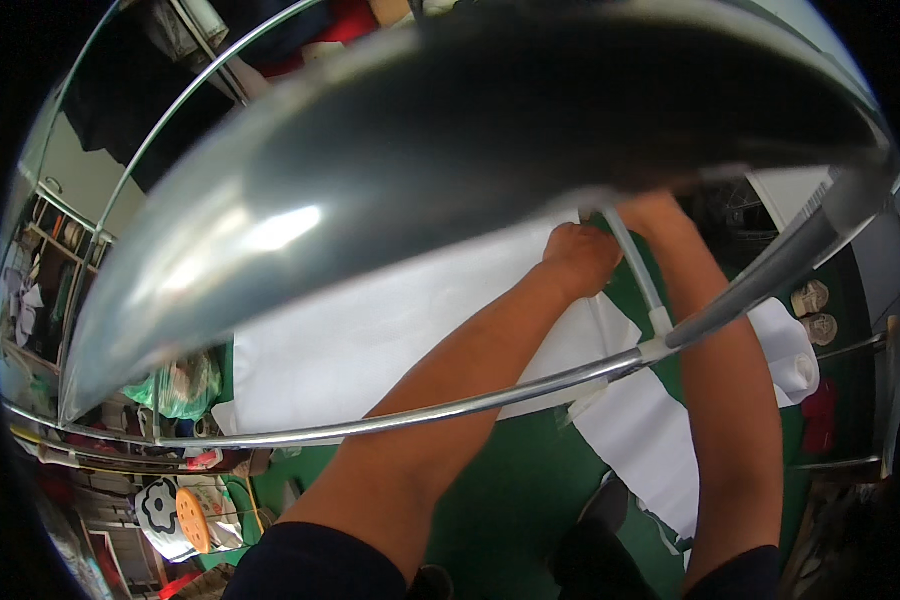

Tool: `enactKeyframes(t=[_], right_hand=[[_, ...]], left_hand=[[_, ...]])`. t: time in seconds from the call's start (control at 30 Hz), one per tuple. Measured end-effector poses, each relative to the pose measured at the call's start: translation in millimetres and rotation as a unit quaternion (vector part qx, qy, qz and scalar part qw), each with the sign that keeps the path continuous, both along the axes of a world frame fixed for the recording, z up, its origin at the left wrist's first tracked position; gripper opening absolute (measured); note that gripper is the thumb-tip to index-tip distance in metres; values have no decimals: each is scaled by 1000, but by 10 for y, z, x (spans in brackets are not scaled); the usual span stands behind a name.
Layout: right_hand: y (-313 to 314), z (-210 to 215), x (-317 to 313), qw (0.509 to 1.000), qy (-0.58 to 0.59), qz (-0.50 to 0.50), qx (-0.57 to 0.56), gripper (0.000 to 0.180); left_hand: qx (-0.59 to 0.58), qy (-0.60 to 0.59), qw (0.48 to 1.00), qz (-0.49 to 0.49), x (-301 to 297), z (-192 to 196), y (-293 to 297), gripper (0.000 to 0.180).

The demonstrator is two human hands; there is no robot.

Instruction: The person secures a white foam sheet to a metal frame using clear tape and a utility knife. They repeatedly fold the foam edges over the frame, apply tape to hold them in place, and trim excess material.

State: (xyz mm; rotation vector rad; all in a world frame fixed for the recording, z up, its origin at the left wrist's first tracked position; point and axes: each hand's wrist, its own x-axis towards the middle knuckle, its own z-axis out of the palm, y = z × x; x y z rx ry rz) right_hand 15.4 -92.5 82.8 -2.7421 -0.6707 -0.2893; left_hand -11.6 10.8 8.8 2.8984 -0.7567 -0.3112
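Both my arms reach forward over a large white sheet [410, 310], of fabric or paper, spread on a green surface. At the sheet's right edge is my left hand [582, 255], its fingers curled closed; what they hold, if anything, is hidden. Just to its right, my right hand [652, 212] is mostly covered by a large, shiny dark curved metal piece [450, 150] very near the camera. My right fingers do not show. A thin metal rod [635, 260] slants down between the hands to a curved metal tube [450, 405] crossing in front of my forearms.
A white strip [645, 440] hangs down near my feet, and a white roll [795, 370] lies right of my right forearm. An orange round stool seat [192, 520] and a green plastic bag [188, 388] are at the left. Two beige cone-shaped spools [812, 298] stand at the right.
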Motion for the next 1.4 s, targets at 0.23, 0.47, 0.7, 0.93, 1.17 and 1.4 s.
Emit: enactKeyframes(t=[0.23,0.47,0.7,0.93,1.17,1.4], right_hand=[[-1619,-1150,-667,966,-1,-190,174,8],[-1733,-3343,-2623,891,416,-142,118,17],[-1461,-3461,-2749,922,356,-85,130,20],[-987,-1759,-1226,616,404,-143,661,37],[-510,-1807,-800,501,446,-169,722,26],[-411,-1982,-592,449,436,-121,771,7]], left_hand=[[-171,-33,984,36,116,-294,-50,16],[29,-65,997,-20,220,-303,-184,13],[-50,-2,996,-77,360,-308,-163,13],[-28,0,999,-23,184,-82,-133,9],[-18,22,1000,-9,201,-85,-258,9],[-11,22,1000,-6,180,-71,-233,8]])
